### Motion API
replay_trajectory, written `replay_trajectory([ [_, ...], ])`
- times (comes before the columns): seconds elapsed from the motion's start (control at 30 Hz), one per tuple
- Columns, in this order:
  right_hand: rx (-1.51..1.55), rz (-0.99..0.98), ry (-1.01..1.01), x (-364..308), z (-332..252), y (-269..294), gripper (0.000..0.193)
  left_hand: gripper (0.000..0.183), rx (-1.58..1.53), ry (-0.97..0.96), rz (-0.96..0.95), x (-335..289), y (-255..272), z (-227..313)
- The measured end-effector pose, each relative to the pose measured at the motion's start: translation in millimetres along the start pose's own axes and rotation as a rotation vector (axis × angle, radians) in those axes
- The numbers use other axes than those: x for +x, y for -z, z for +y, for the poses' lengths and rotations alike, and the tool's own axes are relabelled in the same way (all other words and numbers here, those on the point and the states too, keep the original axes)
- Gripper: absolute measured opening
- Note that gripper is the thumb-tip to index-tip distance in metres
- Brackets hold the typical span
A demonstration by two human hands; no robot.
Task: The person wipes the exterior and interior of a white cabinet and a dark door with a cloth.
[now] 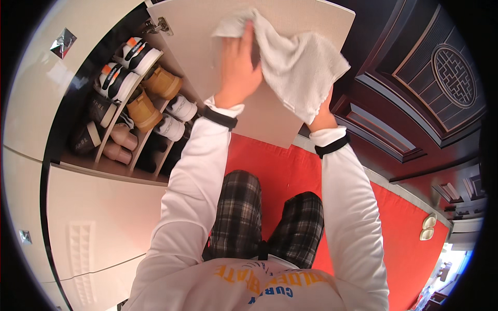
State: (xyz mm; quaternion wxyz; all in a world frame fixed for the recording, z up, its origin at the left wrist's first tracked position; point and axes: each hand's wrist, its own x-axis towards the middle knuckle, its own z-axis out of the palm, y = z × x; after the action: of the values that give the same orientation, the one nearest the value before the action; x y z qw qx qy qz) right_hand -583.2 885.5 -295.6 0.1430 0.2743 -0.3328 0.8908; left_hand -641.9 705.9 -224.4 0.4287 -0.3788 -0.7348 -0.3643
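Observation:
A pale grey-white cloth (301, 62) lies bunched and draped against the open cream cabinet door (264, 116). My left hand (239, 72) is at the cloth's left part, its fingers stretched out toward the door's top, with a fold of cloth behind the fingertips. Lower and to the right, my right hand (324, 115) is at the cloth's hanging corner, near the door's right edge. Cloth covers most of its fingers, so its grip is hidden.
Left of the door, a shoe cabinet holds several pairs, among them tan boots (143, 110) and white-black sneakers (118, 80). A metal hinge (162, 25) joins door and cabinet. A dark carved door (399, 93) stands right. Pale slippers (428, 227) lie on the red mat (394, 228).

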Motion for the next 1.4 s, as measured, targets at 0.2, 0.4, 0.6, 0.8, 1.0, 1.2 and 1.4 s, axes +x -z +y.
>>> replay_trajectory([
  [0.2, -0.001, 0.397, -0.276, -61.5, 27.3, 6.6, 0.051, 0.075, 0.126, -0.097, -0.362, -106.6, -18.4, -15.3],
  [0.4, -0.550, 0.217, -0.236, -100.7, 45.1, 38.3, 0.047, 0.082, 0.106, 0.197, -0.317, -163.1, -22.8, -25.4],
  [0.6, -2.143, 0.068, -0.207, -80.7, 13.8, 22.4, 0.042, 0.080, 0.085, 0.385, -0.118, -133.1, -15.8, -20.4],
  [0.8, -1.568, 0.170, 0.087, -85.6, -4.7, 19.8, 0.062, 0.059, -0.208, 0.502, 0.044, -81.4, -10.8, -29.4],
  [1.0, -1.762, -0.076, 0.605, -18.3, -50.8, -59.6, 0.066, 0.058, -0.188, 0.138, 0.176, -8.1, 5.4, -15.7],
  [1.2, -1.755, 0.063, 1.076, 39.3, -74.6, -78.8, 0.017, 0.058, -0.169, 0.031, 0.079, 16.4, 9.0, 15.3],
  [1.4, -1.588, 0.219, 0.898, 27.1, -63.7, -49.3, 0.011, 0.059, -0.234, 0.033, 0.074, -8.0, -10.1, 6.4],
])
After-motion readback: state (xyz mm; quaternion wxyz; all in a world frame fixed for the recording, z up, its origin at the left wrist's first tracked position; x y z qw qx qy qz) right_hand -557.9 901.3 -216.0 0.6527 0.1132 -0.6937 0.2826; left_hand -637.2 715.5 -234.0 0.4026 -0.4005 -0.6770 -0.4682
